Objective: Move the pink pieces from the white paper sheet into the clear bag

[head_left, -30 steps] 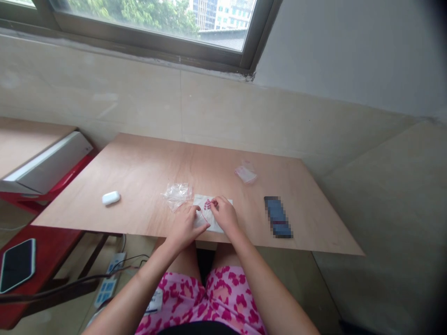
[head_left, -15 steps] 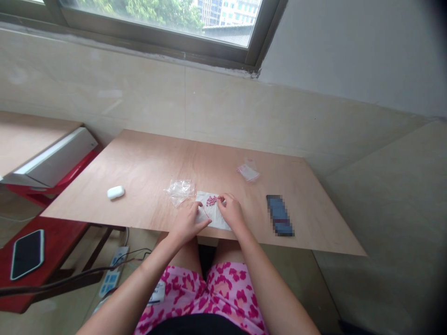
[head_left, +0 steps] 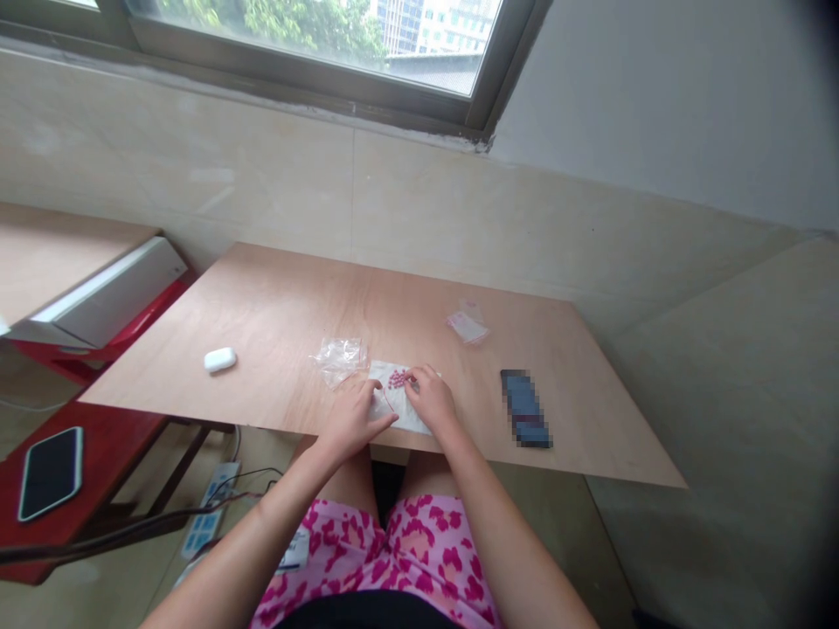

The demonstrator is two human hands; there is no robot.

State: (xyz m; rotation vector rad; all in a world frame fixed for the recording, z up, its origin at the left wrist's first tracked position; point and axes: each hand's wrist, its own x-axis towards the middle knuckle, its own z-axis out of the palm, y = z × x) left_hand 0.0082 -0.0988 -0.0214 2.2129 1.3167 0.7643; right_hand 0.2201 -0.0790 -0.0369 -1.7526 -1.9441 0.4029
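Observation:
A white sheet (head_left: 388,409) lies at the near edge of the wooden table (head_left: 275,306), with a small heap of pink beads (head_left: 396,379) on its far part. My left hand (head_left: 354,416) rests on the sheet's left side, fingers curled, pinching a small clear bag with a red strip (head_left: 385,404). My right hand (head_left: 429,397) sits just right of the beads, its fingertips pinched together at the heap; what they hold is too small to make out.
A crumpled clear bag (head_left: 339,356) lies left of the sheet, a white earbud case (head_left: 219,359) further left. A small bag (head_left: 468,326) and a dark phone (head_left: 524,407) lie to the right. Another phone (head_left: 51,472) rests on a red bench, low left.
My right hand's fingertips stayed at the bead heap with small shifts. The left hand barely moved. The camera view drifted slightly.

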